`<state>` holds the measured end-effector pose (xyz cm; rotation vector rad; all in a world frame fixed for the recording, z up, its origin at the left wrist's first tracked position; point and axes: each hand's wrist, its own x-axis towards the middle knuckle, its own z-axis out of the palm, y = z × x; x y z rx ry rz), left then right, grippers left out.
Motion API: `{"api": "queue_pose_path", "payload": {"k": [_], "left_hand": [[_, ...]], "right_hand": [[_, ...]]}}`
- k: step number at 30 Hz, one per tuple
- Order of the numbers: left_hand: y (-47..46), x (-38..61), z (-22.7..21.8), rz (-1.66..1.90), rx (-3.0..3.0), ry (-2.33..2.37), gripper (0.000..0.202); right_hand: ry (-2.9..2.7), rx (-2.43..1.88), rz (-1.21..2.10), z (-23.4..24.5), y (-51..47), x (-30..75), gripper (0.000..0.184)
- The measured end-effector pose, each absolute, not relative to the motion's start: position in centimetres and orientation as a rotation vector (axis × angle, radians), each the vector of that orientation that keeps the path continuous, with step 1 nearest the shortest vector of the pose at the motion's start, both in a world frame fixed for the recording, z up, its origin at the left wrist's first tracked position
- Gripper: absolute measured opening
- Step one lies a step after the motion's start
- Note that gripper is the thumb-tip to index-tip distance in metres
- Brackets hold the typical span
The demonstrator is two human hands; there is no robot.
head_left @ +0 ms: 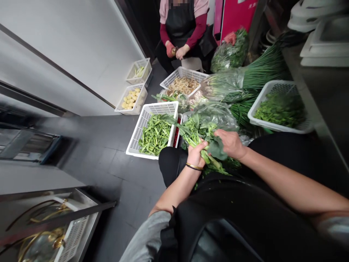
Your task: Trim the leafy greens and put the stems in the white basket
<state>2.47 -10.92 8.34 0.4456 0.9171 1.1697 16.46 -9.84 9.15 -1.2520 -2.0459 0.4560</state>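
Observation:
My left hand (196,154) is wrapped round the stems of a bunch of leafy green broccolini (193,134), held above my lap. My right hand (230,143) is closed on a broad dark-green leaf (217,148) at the right side of the bunch; its fingertips are partly hidden. Just left of the bunch stands a white slotted basket (133,143) holding cut green stems (155,134). More loose greens lie under my hands, partly covered by them.
A co-worker (180,22) sits opposite, hands together on a small item. Around us are baskets of potatoes (131,99), pale roots (183,86) and leafy greens (280,111), plus bundled scallions (264,71). A metal counter (321,87) edges my right side.

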Motion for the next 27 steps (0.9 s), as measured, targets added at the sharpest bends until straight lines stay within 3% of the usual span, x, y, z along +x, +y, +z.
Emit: {"api": "queue_pose_path", "payload": {"k": [2, 5, 8, 12, 15, 18, 21, 27], "left_hand": [[-10.3, 2.0, 8.5, 1.154, 0.385, 0.888, 0.036], [-9.4, 0.4, 8.8, 1.144, 0.346, 0.827, 0.031], [-9.3, -1.4, 9.0, 1.102, 0.373, 0.711, 0.027], [-10.0, -2.2, 8.9, 1.064, 0.408, 0.606, 0.024], [-10.7, -1.6, 8.7, 1.027, 0.409, 0.59, 0.024], [-11.2, -0.8, 8.4, 0.992, 0.419, 0.605, 0.028], [-11.1, -0.7, 8.1, 1.095, 0.503, 0.695, 0.033], [-11.0, -0.8, 7.8, 1.192, 0.82, 0.928, 0.037]], "right_hand": [[-2.217, -1.011, 0.362, 9.0, -10.9, 16.5, 0.022], [-2.39, -0.756, 0.54, 7.8, -12.4, 17.7, 0.021], [-2.403, -1.12, 0.813, 5.6, -12.5, 20.3, 0.016], [-2.39, -1.515, 0.992, 4.8, -10.2, 21.7, 0.032], [-2.044, -1.342, 1.289, 7.4, -7.9, 18.8, 0.029], [-1.509, -1.123, 1.645, 9.9, -6.7, 15.0, 0.043], [-1.254, -1.191, 1.676, 10.1, -7.7, 13.2, 0.048], [-1.275, -1.241, 1.693, 9.1, -9.0, 15.3, 0.052]]}}
